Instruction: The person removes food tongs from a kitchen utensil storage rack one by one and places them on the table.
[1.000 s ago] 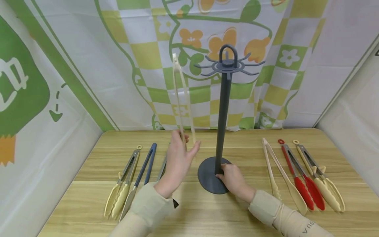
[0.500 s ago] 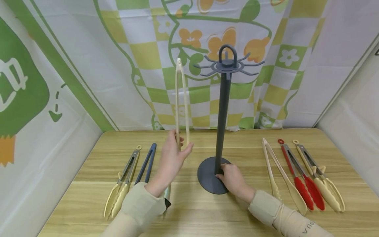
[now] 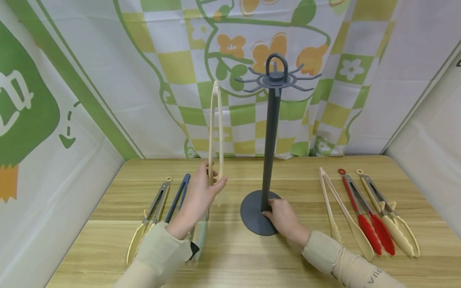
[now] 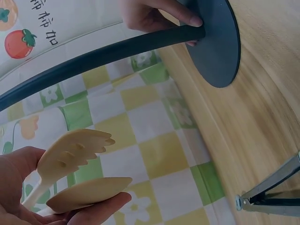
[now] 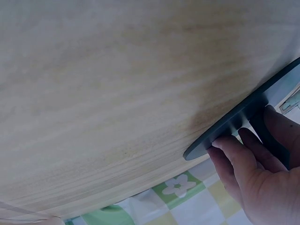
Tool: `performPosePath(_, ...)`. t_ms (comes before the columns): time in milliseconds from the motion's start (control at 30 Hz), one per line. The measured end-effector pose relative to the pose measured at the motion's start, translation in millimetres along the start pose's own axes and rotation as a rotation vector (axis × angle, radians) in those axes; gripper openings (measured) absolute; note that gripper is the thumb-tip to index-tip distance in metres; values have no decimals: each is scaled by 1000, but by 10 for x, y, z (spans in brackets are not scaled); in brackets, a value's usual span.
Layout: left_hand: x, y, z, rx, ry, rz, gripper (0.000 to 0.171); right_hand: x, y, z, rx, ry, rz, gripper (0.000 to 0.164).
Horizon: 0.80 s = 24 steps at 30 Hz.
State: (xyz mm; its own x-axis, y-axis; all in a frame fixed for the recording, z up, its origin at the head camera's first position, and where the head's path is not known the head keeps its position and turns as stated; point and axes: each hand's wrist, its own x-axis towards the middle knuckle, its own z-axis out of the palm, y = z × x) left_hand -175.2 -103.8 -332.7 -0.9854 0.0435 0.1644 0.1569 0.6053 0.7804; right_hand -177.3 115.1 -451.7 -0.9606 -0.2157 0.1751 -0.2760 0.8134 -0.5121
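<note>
A grey stand (image 3: 271, 152) with a round base and a ring of hooks at its top stands upright on the table. My right hand (image 3: 286, 218) grips the foot of its pole, fingers low over the base (image 5: 225, 124). Left of the pole, my left hand (image 3: 196, 196) holds cream tongs (image 3: 211, 128) upright, hinge end up, below hook height and apart from the stand. In the left wrist view, the tongs' toothed head (image 4: 77, 152) and flat head (image 4: 89, 193) show between thumb and fingers.
Left on the wooden table (image 3: 108, 236) lie cream-and-metal tongs (image 3: 158, 200), blue tongs (image 3: 176, 200) and mint-tipped tongs (image 3: 202, 238), partly behind the left arm. Pale tongs (image 3: 325, 200), red tongs (image 3: 365, 232) and cream-and-metal tongs (image 3: 397, 230) lie right. A patterned curtain (image 3: 173, 72) hangs behind.
My left hand has moved left and slightly down with the cream tongs, away from the stand; the tongs' arms have come closer together. The right hand and stand have stayed put.
</note>
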Motion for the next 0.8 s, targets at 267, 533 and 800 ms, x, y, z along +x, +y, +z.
performPosePath(267,-21,-61,-62,59,-2,7,42,-8,0,-9,-1,0,1,23)
performPosePath(533,-32,-109,-164,75,-48,-57,40,-5,-10,-5,11,-5,3,21)
performPosePath(800,-53,-176,-306,138,-56,-69,40,0,-3,5,-3,4,0,22)
